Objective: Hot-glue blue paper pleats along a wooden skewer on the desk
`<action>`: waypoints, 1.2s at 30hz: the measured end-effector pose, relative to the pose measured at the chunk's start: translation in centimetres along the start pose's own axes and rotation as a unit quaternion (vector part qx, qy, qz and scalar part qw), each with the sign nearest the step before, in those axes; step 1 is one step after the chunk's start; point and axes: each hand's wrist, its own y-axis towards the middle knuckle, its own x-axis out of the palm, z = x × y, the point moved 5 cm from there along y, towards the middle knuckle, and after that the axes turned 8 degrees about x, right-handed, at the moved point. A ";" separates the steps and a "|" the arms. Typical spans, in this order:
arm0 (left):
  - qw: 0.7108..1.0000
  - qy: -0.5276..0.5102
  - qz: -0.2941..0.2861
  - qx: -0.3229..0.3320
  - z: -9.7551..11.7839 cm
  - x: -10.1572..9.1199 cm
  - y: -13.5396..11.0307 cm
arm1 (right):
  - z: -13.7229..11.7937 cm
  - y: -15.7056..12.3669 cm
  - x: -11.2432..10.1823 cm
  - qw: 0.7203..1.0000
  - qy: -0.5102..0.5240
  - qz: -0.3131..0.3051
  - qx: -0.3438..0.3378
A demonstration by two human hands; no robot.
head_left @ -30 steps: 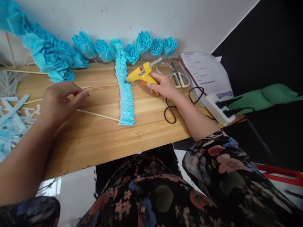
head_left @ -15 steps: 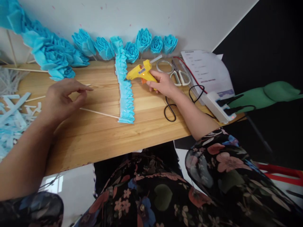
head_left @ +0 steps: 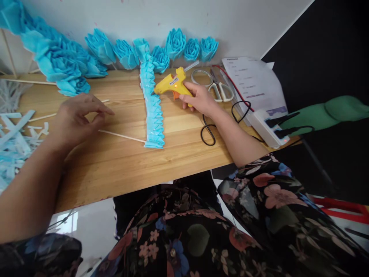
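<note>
My right hand (head_left: 198, 98) is wrapped round the handle of a yellow hot glue gun (head_left: 173, 81), fingers by its orange trigger and a clear glue stick poking from the back. Its nozzle is at the right edge of a pleated light-blue crepe paper strip (head_left: 152, 107), which lies lengthwise on the wooden table. My left hand (head_left: 83, 119) rests left of the strip, fingers curved, with a gap between thumb and forefinger and nothing visible in it. One thin wooden stick (head_left: 122, 135) runs from near this hand to the strip's near end; another stick (head_left: 43, 117) passes behind the hand.
Blue paper roses (head_left: 127, 54) line the wall, with a larger bunch (head_left: 57, 57) at left. Paper scraps (head_left: 14, 146) lie at far left. Scissors (head_left: 221, 92), a tape roll (head_left: 202, 71), papers (head_left: 253, 80), a black cord (head_left: 208, 134) and a white power strip (head_left: 266, 129) are at right.
The view has shifted slightly. The glue gun's nozzle has moved a little up along the strip's right edge in my right hand. My left hand stays almost where it was.
</note>
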 end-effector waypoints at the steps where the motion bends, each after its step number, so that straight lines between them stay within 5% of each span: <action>1: 1.000 0.000 -0.002 -0.001 0.0 0.0 0.0 | -0.1 -0.1 0.0 1.000 0.001 0.001 0.003; 20: 0.998 -0.024 -0.016 -0.058 1.0 -0.1 0.6 | -0.3 -0.4 0.1 0.999 0.044 0.002 0.024; 36: 0.997 0.022 -0.065 -0.045 1.0 0.4 0.4 | -0.1 -0.7 0.3 0.995 0.084 0.003 0.048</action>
